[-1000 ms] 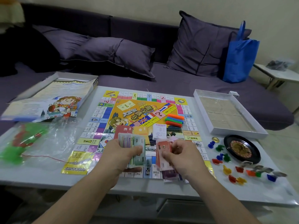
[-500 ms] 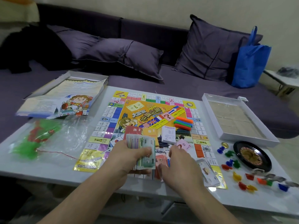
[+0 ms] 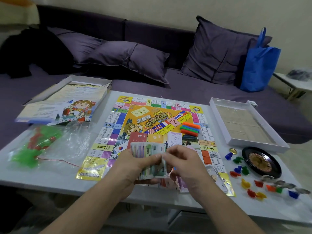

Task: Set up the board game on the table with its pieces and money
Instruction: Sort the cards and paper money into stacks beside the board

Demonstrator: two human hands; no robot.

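Note:
The colourful game board (image 3: 118, 122) lies flat in the middle of the white table (image 3: 50, 176). My left hand (image 3: 135, 166) grips a fanned stack of play money (image 3: 148, 151) over the board's near edge. My right hand (image 3: 184, 164) pinches a green note (image 3: 162, 168) at the front of that stack. More notes (image 3: 170, 183) lie on the board under my hands. A red card deck (image 3: 138, 137), an orange deck (image 3: 156, 138) and a white sheet (image 3: 174, 140) sit on the board's centre, with coloured bars (image 3: 190, 128) to their right.
Small coloured pawns and houses (image 3: 243, 176) are scattered right of the board beside a black roulette wheel (image 3: 261, 162). A white box tray (image 3: 244, 124) stands at the right rear. The box lid with rules sheet (image 3: 64, 105) and a plastic bag of green pieces (image 3: 38, 149) lie left.
My right hand left the red notes on the board's near edge and came up to the stack in my left hand, where it now pinches the front green note.

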